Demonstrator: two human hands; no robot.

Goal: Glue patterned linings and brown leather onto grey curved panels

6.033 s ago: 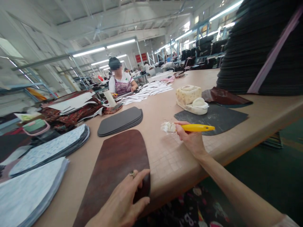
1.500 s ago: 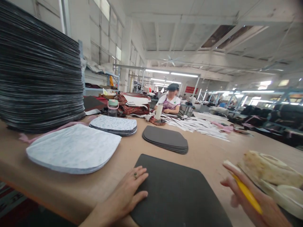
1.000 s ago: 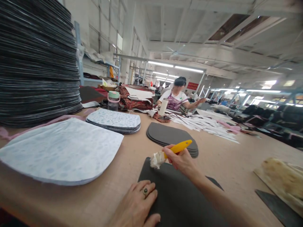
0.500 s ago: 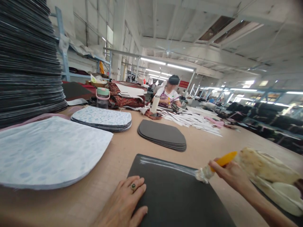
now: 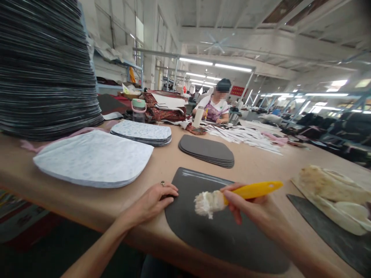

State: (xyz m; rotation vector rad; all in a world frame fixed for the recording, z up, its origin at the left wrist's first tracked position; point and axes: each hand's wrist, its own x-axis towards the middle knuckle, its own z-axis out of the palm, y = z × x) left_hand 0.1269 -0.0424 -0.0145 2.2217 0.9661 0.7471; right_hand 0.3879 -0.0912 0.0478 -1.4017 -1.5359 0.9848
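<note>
Panel (image 5: 185, 220), dark grey, lies flat on table (image 5: 162, 166) close to its near edge, just right of my left hand (image 5: 155, 200) and under my right hand (image 5: 255, 210). Left: fingers loosely curled, thumb slightly apart, tips at panel's left edge, gripping nothing. Right: thumb and fingers pinch brush (image 5: 245, 191) by its yellow handle, white-coated bristles (image 5: 204, 204) pointing left over panel; I cannot tell whether they touch it. White streak (image 5: 203, 177) along panel's far edge. Beyond: 1 grey stack (image 5: 205, 149). Left: 2 pale patterned stacks (image 5: 95, 158). Right: off-white lump (image 5: 327, 193) on dark sheet (image 5: 324, 226).
</note>
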